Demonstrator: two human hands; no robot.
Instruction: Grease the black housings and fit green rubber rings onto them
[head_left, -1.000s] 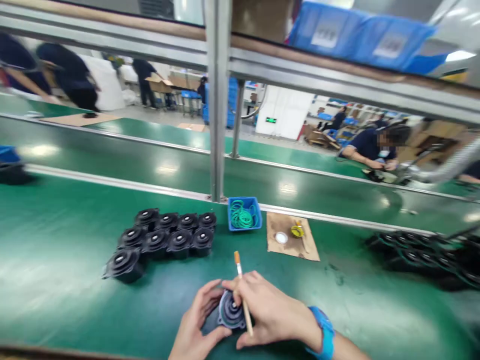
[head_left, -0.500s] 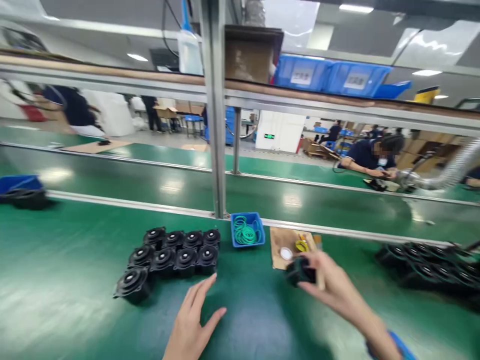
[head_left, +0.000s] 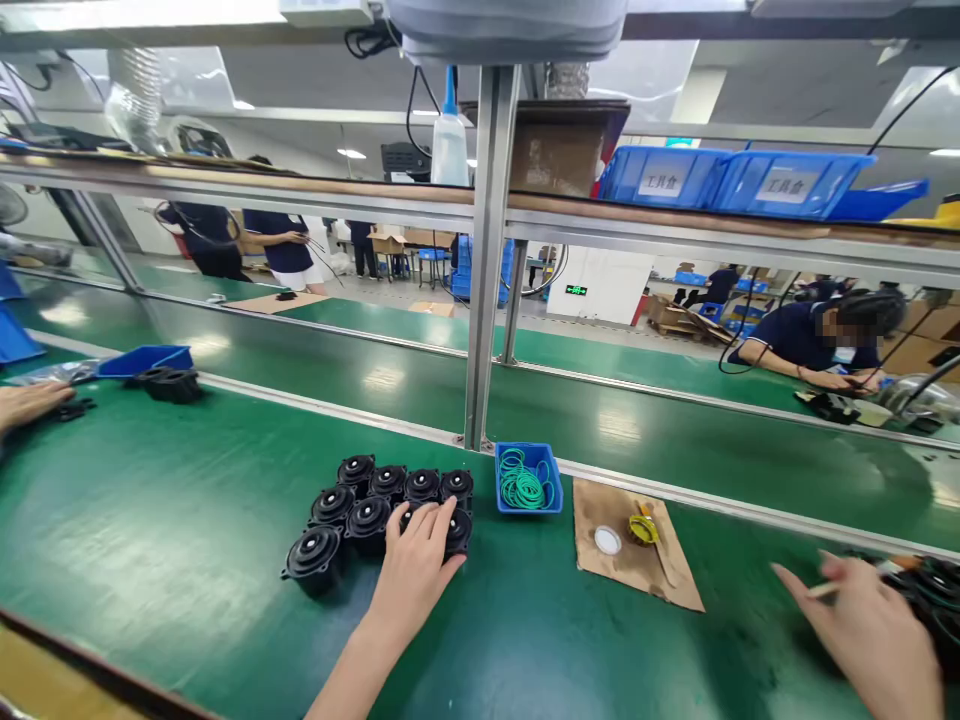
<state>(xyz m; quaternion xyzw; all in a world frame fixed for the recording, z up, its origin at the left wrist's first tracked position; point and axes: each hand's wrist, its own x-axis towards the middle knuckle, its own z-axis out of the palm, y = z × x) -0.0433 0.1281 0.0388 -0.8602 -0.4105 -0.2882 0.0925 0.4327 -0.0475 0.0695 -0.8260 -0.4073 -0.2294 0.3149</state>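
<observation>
My left hand (head_left: 416, 565) is over the front row of a group of black round housings (head_left: 367, 518), its fingers and thumb bent round one at the right end. The gripped housing is partly hidden under the fingers. Far to the right, my right hand (head_left: 874, 625), slightly blurred, holds a brush (head_left: 825, 590) with a pale wooden handle. It is beside a second group of black housings with green rings (head_left: 941, 590), cut off by the frame edge. A blue bin (head_left: 559, 500) with green rubber rings (head_left: 523, 487) stands between the hands.
On a cardboard piece (head_left: 637, 590) lie a white lid (head_left: 607, 541), a yellow-rimmed jar (head_left: 643, 530) and another brush (head_left: 664, 560). A metal post (head_left: 486, 300) rises behind the bin. Another person's hand (head_left: 34, 402) is at far left, near a blue tray (head_left: 146, 360).
My right hand has moved right to the second group; the black housing it held no longer shows in it. My left hand has moved forward onto the near group. The view has shifted left.
</observation>
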